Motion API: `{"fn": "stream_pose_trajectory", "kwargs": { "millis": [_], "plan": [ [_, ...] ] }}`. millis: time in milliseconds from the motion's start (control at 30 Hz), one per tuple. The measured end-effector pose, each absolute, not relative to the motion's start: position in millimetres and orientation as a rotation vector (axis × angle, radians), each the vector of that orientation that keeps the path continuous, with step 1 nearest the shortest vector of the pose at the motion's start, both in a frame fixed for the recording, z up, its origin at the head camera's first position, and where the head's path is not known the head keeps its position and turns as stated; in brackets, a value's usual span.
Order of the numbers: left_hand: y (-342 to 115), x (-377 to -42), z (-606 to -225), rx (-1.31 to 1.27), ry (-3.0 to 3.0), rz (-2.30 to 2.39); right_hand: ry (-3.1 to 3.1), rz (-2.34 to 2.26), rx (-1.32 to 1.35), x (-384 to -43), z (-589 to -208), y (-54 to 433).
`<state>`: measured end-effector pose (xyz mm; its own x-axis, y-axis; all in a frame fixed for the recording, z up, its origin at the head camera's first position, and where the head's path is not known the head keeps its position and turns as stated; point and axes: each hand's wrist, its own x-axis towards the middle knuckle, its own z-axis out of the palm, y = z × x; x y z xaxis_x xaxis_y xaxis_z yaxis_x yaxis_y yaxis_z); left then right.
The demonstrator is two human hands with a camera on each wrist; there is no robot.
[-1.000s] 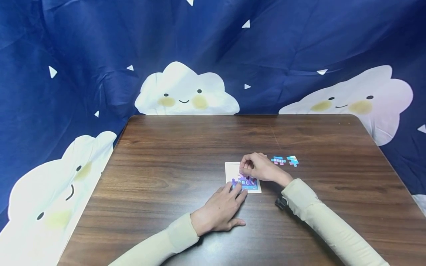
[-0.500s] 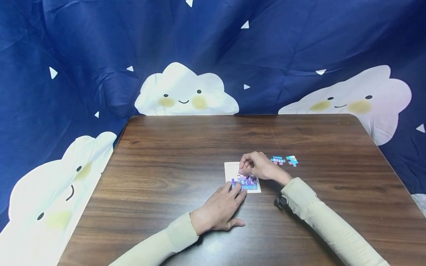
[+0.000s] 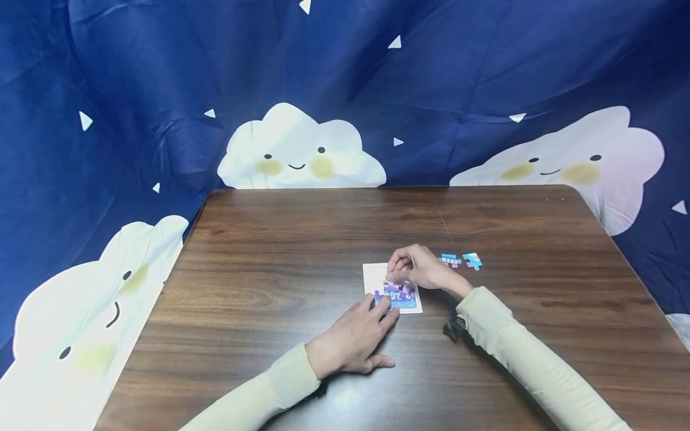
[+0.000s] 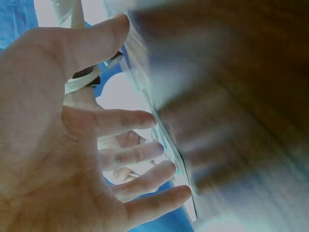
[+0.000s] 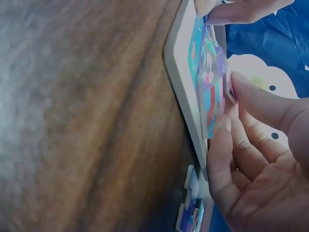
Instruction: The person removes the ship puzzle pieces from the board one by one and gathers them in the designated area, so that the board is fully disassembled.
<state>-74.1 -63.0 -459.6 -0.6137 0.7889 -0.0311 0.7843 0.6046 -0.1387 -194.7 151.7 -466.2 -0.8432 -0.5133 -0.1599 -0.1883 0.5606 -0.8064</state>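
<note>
White tray (image 3: 373, 273), with a small puzzle piece (image 5: 230, 89) pinched over it

The right hand's (image 3: 423, 268) fingers (image 5: 258, 99) are bent inward, thumb and forefinger pinching the small puzzle piece by its edge above the tray. That edge hold presumably leaves its outline free to line up with its neighbours; whether it already touches them I cannot tell. The left hand's (image 3: 353, 338) fingers are stretched and spread, gripping nothing, their tips resting at the tray's near side, probably to stop it sliding. Its thumb points off to the right, apart from the tray.

Between the two hands, joined pieces (image 3: 405, 304) in blue and purple fill the near right part of the tray, while its far left part shows plain white. Just right of the right hand, two loose pieces (image 3: 460, 261) lie beside each other on the wood-grain desk (image 3: 269, 239), off the tray; the spot seems chosen for easy reach. A black wrist device (image 3: 454, 328) sits by the right sleeve (image 3: 487, 317). Beyond the desk's far edge hangs blue cloth (image 3: 431, 78) printed with smiling white clouds and small triangles.

No brand, label or lettering is legible anywhere; the pictures on the pieces are too small to make out.
</note>
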Motion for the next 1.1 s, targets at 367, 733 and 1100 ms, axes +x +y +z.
{"fn": "stream_pose_trajectory", "kwargs": {
  "millis": [367, 733, 1100],
  "plan": [
    [-64, -75, -460, -1.378, -2.816, 0.183, 2.394, -1.295, -0.462, -195, -460, 157],
    [-65, -76, -458, -1.382, -2.862, 0.172, 2.401, -1.446, -0.417, -194, -457, 176],
    [-64, -75, -458, -1.391, -2.842, 0.167, 2.305, -1.583, -0.334, -193, -460, 177]
  ]
}}
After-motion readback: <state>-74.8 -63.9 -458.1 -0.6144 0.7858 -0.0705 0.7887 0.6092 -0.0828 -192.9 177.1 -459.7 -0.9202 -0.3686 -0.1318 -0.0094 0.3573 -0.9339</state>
